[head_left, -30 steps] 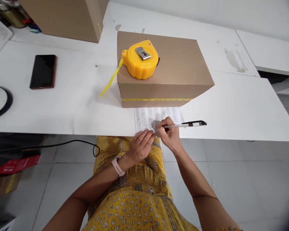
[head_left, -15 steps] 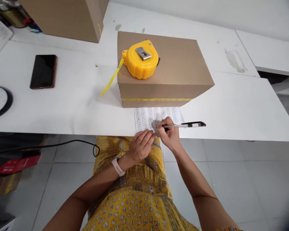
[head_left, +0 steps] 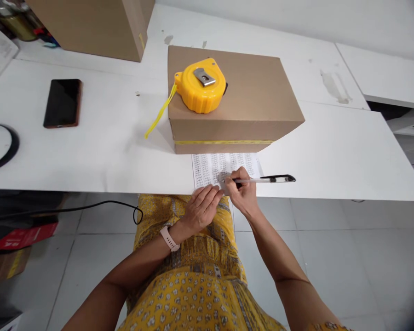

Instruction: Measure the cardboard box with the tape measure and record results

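Observation:
A sheet of paper covered in columns of small handwriting lies at the table's front edge, its far side against or under a cardboard box. My right hand grips a clear pen with a black cap end, its tip down at the paper. My left hand lies flat with fingers stretched out over the sheet's near edge, a pink watch strap on the wrist. On top of the cardboard box rests a yellow tape measure with a metal clip and a yellow cord.
A phone lies on the white table to the left, near a black ring-shaped band. Behind stands a larger cardboard box. A black cable hangs below the left front edge, and shelves are at the far right.
Almost nothing differs: the view has shifted very slightly. Both hands keep their places, the right with the pen at the paper.

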The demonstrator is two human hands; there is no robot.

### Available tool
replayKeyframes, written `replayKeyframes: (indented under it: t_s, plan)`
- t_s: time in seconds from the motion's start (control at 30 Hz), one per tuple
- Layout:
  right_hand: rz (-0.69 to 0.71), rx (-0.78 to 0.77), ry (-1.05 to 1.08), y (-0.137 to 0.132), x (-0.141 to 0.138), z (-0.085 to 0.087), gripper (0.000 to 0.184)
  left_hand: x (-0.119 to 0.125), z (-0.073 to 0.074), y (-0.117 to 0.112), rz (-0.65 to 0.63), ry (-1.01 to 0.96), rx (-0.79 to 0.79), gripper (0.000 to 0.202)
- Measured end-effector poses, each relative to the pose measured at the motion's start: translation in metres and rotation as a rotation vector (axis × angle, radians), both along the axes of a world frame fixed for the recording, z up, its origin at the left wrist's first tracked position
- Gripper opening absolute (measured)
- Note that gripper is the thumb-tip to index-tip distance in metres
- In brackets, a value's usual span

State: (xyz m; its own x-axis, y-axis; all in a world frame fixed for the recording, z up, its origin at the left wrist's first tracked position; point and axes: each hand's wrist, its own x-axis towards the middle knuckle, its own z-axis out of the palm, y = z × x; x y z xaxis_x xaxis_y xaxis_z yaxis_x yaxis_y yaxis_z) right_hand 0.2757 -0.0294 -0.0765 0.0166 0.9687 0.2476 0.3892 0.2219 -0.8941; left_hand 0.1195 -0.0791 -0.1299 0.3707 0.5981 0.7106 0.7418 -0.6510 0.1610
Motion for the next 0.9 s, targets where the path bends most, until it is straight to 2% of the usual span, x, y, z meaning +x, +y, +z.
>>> replayKeyframes:
  t_s: [0.1,0.17,0.2,0.27,0.33,0.4,0.5,0.6,0.7,0.8,0.83,0.9]
  plan:
    - [-0.209,0.081,0.086,0.000,0.018,0.002,0.016,-0.002,0.000,0.000,-0.025,0.008,-0.005,0.038]
    - [-0.362,0.141,0.047,0.005,0.046,0.002,0.012,-0.004,0.000,0.000,-0.040,0.008,-0.005,0.040]
    - [-0.408,0.160,-0.034,0.011,0.063,0.002,0.013,-0.004,-0.001,0.000,-0.046,0.007,-0.009,0.042]
    - [-0.486,0.211,-0.325,0.025,0.103,0.001,0.016,-0.005,-0.002,0.001,-0.051,0.005,-0.024,0.046]
    - [-0.477,0.220,-0.590,0.041,0.142,-0.004,0.023,-0.006,-0.004,0.001,-0.056,0.007,-0.039,0.050]
    - [-0.406,0.144,-0.760,0.055,0.170,-0.011,0.031,-0.005,-0.005,0.000,-0.059,0.014,-0.052,0.052]
    - [-0.344,0.087,-0.908,0.067,0.189,-0.022,0.044,-0.002,0.003,-0.008,-0.067,-0.002,-0.070,0.053]
    - [-0.387,0.137,-0.935,0.071,0.191,-0.031,0.054,-0.003,0.033,-0.012,-0.079,-0.120,-0.123,0.052]
    - [-0.397,0.177,-0.904,0.074,0.192,-0.038,0.055,-0.014,0.084,0.005,-0.045,-0.268,-0.051,0.050]
    - [-0.414,0.181,-0.837,0.078,0.193,-0.040,0.051,-0.032,0.141,0.049,0.108,-0.343,0.114,0.037]
    - [-0.423,0.176,-0.807,0.079,0.193,-0.040,0.049,-0.038,0.156,0.067,0.164,-0.343,0.081,0.038]
    - [-0.469,0.173,-0.735,0.077,0.191,-0.037,0.045,-0.047,0.179,0.102,0.236,-0.348,-0.081,0.053]
